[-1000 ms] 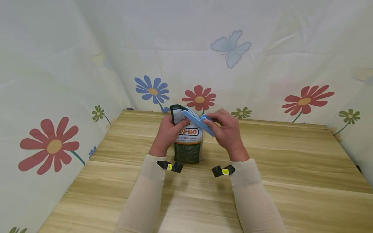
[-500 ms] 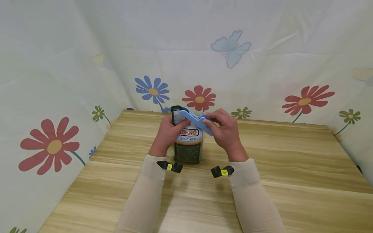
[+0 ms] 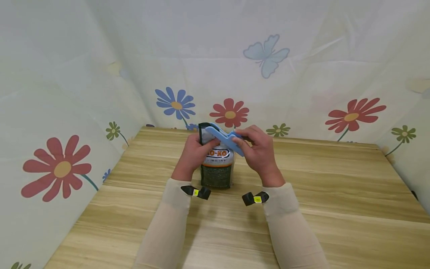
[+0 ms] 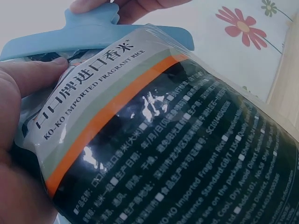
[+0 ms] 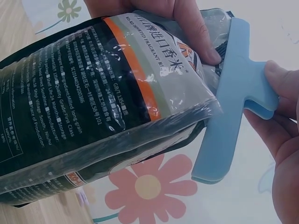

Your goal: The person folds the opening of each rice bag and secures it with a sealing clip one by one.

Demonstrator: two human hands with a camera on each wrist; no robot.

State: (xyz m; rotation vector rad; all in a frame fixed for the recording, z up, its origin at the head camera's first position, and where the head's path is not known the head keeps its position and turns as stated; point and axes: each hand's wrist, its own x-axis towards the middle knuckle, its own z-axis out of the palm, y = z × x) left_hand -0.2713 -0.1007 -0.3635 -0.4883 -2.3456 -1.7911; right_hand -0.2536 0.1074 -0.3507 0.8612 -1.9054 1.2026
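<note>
A dark green and white bag of rice (image 3: 216, 175) stands upright on the wooden table. My left hand (image 3: 192, 154) grips its upper left side, the thumb lying across the front below the top edge. With thumb and fingers, my right hand (image 3: 260, 152) pinches the tabs of a light blue bag clip (image 3: 222, 136). In the right wrist view the clip's long bar (image 5: 224, 107) lies across the folded top of the bag. The left thumb (image 4: 44, 74) sits just under the bar in the left wrist view. My fingers behind the bag are hidden.
The wood-grain table (image 3: 336, 186) stretches out on both sides of the bag. Behind it and to the left hangs a pale curtain (image 3: 201, 67) printed with flowers and a butterfly. A small black camera (image 3: 204, 193) is strapped to each wrist.
My right hand and the clip have shifted slightly left, further over the top of the bag. The bag's top corner has moved a little right; the left hand keeps its hold.
</note>
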